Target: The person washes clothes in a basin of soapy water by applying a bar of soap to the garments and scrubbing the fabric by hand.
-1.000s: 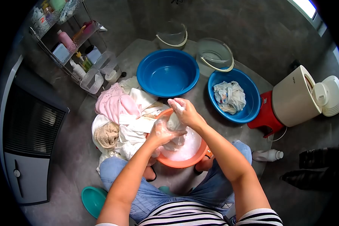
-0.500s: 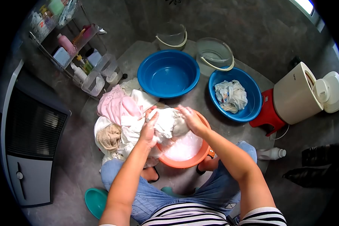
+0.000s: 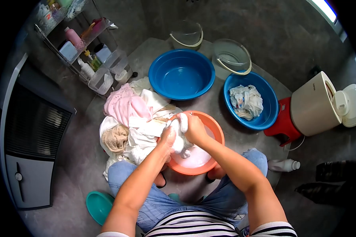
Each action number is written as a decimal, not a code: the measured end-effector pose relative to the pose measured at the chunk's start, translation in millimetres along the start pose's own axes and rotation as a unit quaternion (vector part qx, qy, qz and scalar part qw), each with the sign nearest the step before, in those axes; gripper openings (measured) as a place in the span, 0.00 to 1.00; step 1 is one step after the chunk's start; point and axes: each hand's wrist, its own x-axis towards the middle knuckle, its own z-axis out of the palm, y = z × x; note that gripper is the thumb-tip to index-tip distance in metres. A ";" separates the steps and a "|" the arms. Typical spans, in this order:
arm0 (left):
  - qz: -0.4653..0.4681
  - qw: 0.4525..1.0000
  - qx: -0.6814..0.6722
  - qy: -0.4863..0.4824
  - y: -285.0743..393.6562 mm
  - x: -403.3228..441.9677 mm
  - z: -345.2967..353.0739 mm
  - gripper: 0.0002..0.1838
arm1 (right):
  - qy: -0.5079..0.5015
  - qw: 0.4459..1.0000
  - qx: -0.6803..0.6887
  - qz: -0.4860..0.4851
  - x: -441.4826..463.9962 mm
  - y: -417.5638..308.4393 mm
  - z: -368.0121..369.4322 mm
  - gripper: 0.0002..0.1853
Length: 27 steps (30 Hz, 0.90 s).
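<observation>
A wet white cloth [image 3: 178, 141] is bunched between my two hands, over the left part of an orange basin [image 3: 217, 136]. My left hand [image 3: 167, 139] grips it from the left side, and my right hand [image 3: 194, 128] has its fingers closed round its upper right part. Sudsy, pinkish-white water [image 3: 197, 158] shows in the basin below. Left of the basin lies a heap of white clothes [image 3: 140, 136] with a pink garment [image 3: 126, 106] and a beige cloth [image 3: 115, 139].
An empty blue basin [image 3: 182, 75] stands ahead; another blue basin [image 3: 271, 104] holds white cloths. Two clear buckets, a red stool [image 3: 283, 122] under a beige appliance [image 3: 314, 103], a white bottle [image 3: 283, 165], a teal basin [image 3: 99, 207], a bottle shelf and a dark cabinet surround me.
My hands, spread apart with the cloth half a second ago, have come closer together and closed on it. The cloth is now more tightly bunched. The view has shifted slightly.
</observation>
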 end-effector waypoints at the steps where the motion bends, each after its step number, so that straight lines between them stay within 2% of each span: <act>1: -0.011 1.000 -0.022 -0.011 5.1 -3.0 8.9 0.20 | 0.020 1.000 0.013 -0.004 1.8 2.8 -0.5 0.11; 2: -0.021 0.999 -0.043 -0.025 10.9 -5.4 18.5 0.19 | -0.059 0.985 0.156 0.041 14.4 11.3 -7.4 0.15; 3: 0.002 0.990 0.141 0.008 12.3 -13.2 24.8 0.20 | -0.104 0.961 0.174 0.186 23.7 7.5 -23.9 0.19; 4: 0.025 0.946 0.320 0.042 10.6 -24.8 28.6 0.20 | -0.086 0.951 0.224 0.196 28.7 9.0 -31.3 0.21; 5: 0.048 0.869 0.487 0.074 8.3 -31.4 29.6 0.21 | -0.068 0.937 0.273 0.205 32.4 10.5 -38.6 0.22; 6: 0.039 0.807 0.585 0.069 10.8 -27.6 25.3 0.23 | -0.097 0.921 0.310 0.216 36.4 6.8 -52.8 0.23; 7: 0.037 0.867 0.496 0.026 12.3 -27.3 20.9 0.23 | -0.109 0.917 0.319 0.215 36.3 5.3 -60.8 0.23; 9: 0.030 0.951 0.303 -0.060 21.6 -32.3 19.3 0.23 | -0.157 0.936 0.275 0.151 32.3 13.4 -64.0 0.23; 10: 0.022 0.972 0.227 -0.055 28.6 -36.7 18.0 0.21 | -0.226 0.934 0.247 0.127 28.2 14.4 -69.3 0.23; 11: -0.021 0.988 0.095 -0.121 35.5 -33.5 9.0 0.20 | -0.283 0.923 0.202 0.165 22.4 14.8 -76.4 0.22; 13: -0.005 0.992 -0.019 -0.121 42.6 -40.7 23.0 0.15 | -0.254 0.905 0.296 0.169 9.2 28.5 -60.3 0.21; 16: 0.020 0.992 -0.022 -0.119 43.0 -45.1 27.1 0.16 | -0.243 0.850 0.410 0.226 2.1 41.3 -52.1 0.22; 17: 0.055 0.995 -0.013 -0.084 40.1 -45.6 31.6 0.17 | -0.213 0.772 0.531 0.278 2.5 43.6 -50.6 0.22; 19: 0.125 0.992 0.004 -0.013 34.0 -49.0 49.5 0.18 | -0.078 0.793 0.539 0.275 6.0 38.7 -42.4 0.16; 20: 0.102 0.995 0.011 -0.016 28.4 -37.1 32.3 0.21 | -0.017 0.883 0.419 0.213 7.5 34.0 -33.4 0.15; 21: 0.063 0.998 0.017 0.023 21.5 -27.0 19.3 0.21 | 0.042 0.946 0.286 0.144 9.6 19.9 -26.7 0.14; 22: 0.026 0.998 0.023 0.062 15.4 -18.3 8.6 0.20 | 0.079 0.982 0.172 0.011 8.4 1.9 -24.9 0.13; 23: -0.014 0.995 0.028 0.100 12.4 -14.5 3.7 0.20 | 0.018 0.983 0.182 0.003 1.7 -16.0 -19.8 0.10; 24: -0.023 0.986 0.089 0.140 14.0 -18.9 12.0 0.19 | -0.011 0.990 0.100 -0.101 -8.9 -36.2 -17.2 0.08; 25: 0.018 0.995 0.009 -0.099 -5.8 15.5 -38.4 0.21 | -0.117 0.989 0.004 -0.091 -21.9 -54.3 -11.1 0.09; 26: 0.013 0.938 -0.081 -0.336 -25.4 49.5 -88.2 0.24 | -0.076 0.982 -0.014 -0.175 -23.6 -51.5 -7.2 0.11; 27: -0.009 0.962 -0.055 -0.266 -21.6 32.8 -71.6 0.24 | -0.035 0.966 -0.030 -0.255 -26.8 -47.0 -0.3 0.13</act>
